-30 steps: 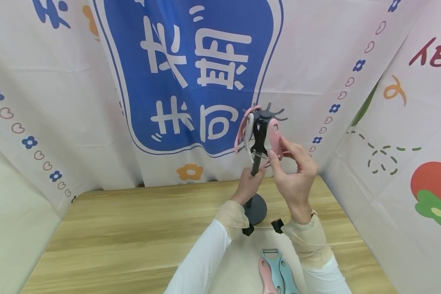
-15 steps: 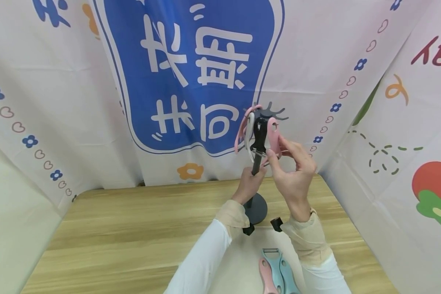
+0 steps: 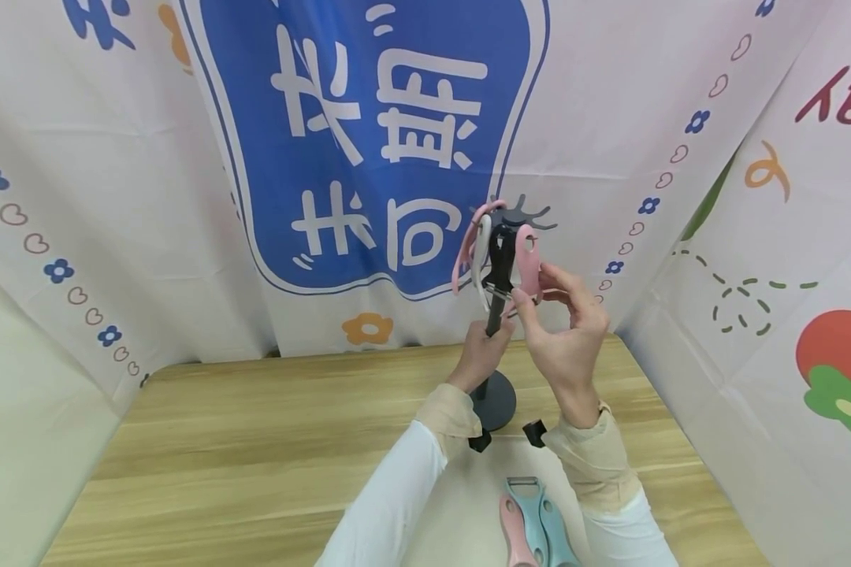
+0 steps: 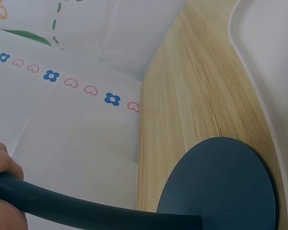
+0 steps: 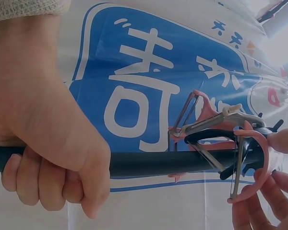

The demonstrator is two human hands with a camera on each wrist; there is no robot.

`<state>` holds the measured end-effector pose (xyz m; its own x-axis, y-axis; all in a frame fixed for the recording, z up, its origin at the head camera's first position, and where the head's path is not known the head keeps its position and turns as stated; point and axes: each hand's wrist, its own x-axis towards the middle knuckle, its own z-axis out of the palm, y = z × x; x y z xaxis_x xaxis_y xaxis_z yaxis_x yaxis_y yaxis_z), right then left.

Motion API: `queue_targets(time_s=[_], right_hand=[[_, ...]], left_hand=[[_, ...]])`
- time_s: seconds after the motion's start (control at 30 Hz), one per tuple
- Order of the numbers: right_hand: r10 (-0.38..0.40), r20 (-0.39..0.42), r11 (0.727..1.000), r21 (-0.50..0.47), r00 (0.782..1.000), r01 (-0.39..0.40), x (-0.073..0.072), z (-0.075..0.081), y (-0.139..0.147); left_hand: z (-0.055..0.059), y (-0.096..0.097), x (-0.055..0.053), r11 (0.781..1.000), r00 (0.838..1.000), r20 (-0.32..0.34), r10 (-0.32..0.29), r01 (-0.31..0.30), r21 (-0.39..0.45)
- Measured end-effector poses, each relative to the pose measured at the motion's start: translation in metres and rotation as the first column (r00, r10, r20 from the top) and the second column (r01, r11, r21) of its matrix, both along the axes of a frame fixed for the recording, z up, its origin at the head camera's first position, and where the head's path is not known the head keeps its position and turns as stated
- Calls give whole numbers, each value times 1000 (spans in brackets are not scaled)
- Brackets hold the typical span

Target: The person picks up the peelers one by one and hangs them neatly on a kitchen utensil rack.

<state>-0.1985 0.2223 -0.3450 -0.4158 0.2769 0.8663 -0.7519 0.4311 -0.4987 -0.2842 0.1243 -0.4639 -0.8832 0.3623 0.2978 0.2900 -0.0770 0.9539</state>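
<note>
My left hand [image 3: 481, 353] grips the pole [image 4: 86, 207] of a dark stand with a round base [image 3: 498, 409]. My right hand [image 3: 570, 339] pinches a pink Y-shaped peeler [image 3: 528, 256] by its lower part, with thumb and fingers. The hole in that peeler's handle sits at one of the hooks [image 3: 535, 214] on top of the stand. Beside it hang a black peeler [image 3: 500, 256], a white peeler [image 3: 480, 260] and another pink peeler [image 3: 462, 264]. In the right wrist view the pinched peeler's blade [image 5: 237, 167] points toward the left hand.
Between the forearms a white tray [image 3: 443, 512] holds a pink peeler [image 3: 514, 531] and two teal peelers [image 3: 532, 516], partly cut off by the frame. Wooden tabletop [image 3: 255, 441] spreads to the left. Printed cloth [image 3: 596, 102] hangs behind and at the right.
The pinched pink peeler has shifted slightly left toward the black one, with the right hand following. The left hand keeps its grip on the pole.
</note>
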Motion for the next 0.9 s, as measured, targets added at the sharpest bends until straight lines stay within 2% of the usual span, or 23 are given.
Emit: queue_targets(time_s=[0.2,0.57,0.73,0.9], right_hand=[[-21,16,1000,2,1000,21,-1,-1,1],[-47,35,999,-2,998,47,7,-6,8],[-56,58,998,23,997,55,14,-15,15],[-82,128,994,85,988,71,26,-29,25]], left_hand=[[-1,0,-1,1000,1000,-20,8,-8,1],[0,-1,-3,1000,1000,-7,12,-12,-22],[0,-1,-1,1000,1000,8,2,-2,-21],[1,-2,1,999,1000,24,3,-2,-33]])
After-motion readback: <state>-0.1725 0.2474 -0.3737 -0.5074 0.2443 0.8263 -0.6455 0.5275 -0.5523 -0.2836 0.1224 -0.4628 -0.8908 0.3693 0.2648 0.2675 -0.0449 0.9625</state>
